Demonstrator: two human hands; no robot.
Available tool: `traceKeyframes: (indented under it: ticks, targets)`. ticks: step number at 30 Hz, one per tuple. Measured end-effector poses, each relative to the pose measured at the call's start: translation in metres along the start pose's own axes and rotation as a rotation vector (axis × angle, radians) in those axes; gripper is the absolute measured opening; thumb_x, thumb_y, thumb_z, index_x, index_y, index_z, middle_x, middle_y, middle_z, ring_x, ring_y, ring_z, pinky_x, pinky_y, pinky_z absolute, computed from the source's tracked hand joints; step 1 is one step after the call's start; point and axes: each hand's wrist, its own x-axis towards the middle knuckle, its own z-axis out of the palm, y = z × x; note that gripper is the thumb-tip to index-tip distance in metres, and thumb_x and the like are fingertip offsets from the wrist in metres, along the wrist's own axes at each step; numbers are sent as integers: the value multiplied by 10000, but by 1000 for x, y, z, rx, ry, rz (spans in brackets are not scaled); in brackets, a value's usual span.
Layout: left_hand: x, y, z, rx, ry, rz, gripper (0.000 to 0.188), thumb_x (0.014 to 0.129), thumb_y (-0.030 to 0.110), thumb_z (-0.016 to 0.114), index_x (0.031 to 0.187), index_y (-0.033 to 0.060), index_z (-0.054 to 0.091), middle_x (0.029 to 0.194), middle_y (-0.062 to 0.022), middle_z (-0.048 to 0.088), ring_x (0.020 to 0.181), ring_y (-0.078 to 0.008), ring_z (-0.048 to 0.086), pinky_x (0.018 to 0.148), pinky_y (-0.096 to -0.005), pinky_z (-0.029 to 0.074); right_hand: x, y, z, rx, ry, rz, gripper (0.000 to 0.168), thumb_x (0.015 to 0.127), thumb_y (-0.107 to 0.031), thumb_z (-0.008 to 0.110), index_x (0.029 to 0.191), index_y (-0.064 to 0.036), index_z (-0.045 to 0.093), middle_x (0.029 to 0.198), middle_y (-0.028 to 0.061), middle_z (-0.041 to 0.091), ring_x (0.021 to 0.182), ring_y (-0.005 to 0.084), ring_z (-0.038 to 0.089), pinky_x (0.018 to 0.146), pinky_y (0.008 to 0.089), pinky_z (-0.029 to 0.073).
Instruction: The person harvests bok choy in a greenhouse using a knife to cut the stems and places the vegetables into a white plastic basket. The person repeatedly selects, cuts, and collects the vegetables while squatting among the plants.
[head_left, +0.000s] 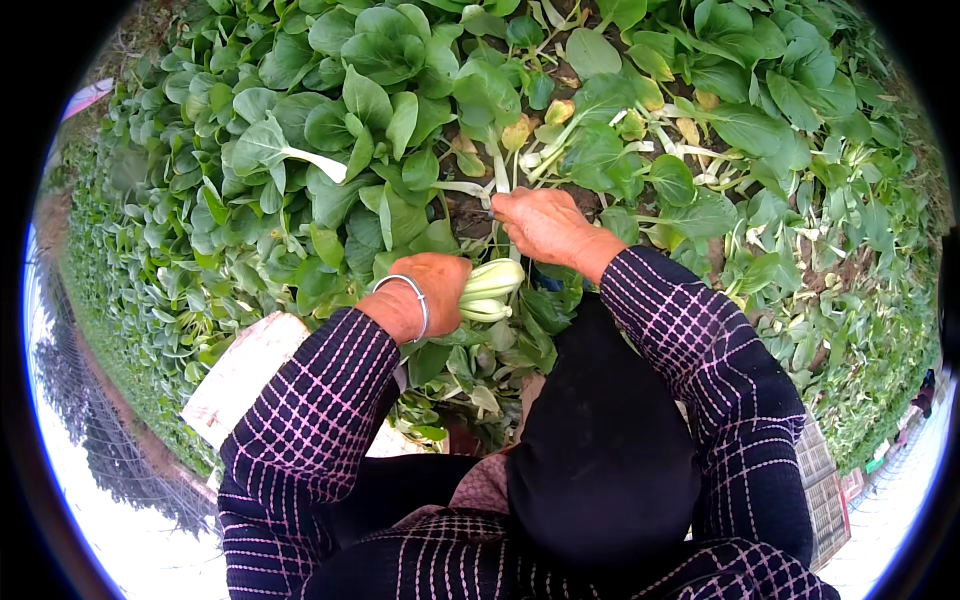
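My left hand (429, 296), with a silver bangle at the wrist, is closed around a bunch of leafy greens (491, 285), whose pale stem ends point right. Above and to the right, my right hand (536, 225) has its fingers closed near the base of a pale-stemmed plant (501, 169). A small dark metal piece shows at its fingertips; the rest of it is hidden in the hand. Cut stems and yellowed leaves (517, 133) lie on the soil just beyond.
Dense leafy greens (375, 45) grow ahead and to the left. A detached leaf (315, 161) lies on top of them. Loose leaves and stems litter the right side. A whitish box or board (244, 375) is by my left forearm, and a plastic crate (821, 487) stands behind my right elbow.
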Motion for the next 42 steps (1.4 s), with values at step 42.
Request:
traceKeyframes:
  ticks: [42]
  targets:
    - [54, -91, 85, 20, 790, -241, 238, 656, 61, 622, 885, 94, 565, 1123, -174, 555, 761, -272, 623, 756, -381, 447, 89, 34, 18, 720, -166, 186, 289, 858, 54, 521, 1144, 17, 514, 1142, 113, 596, 1135, 183, 555, 960, 279, 439]
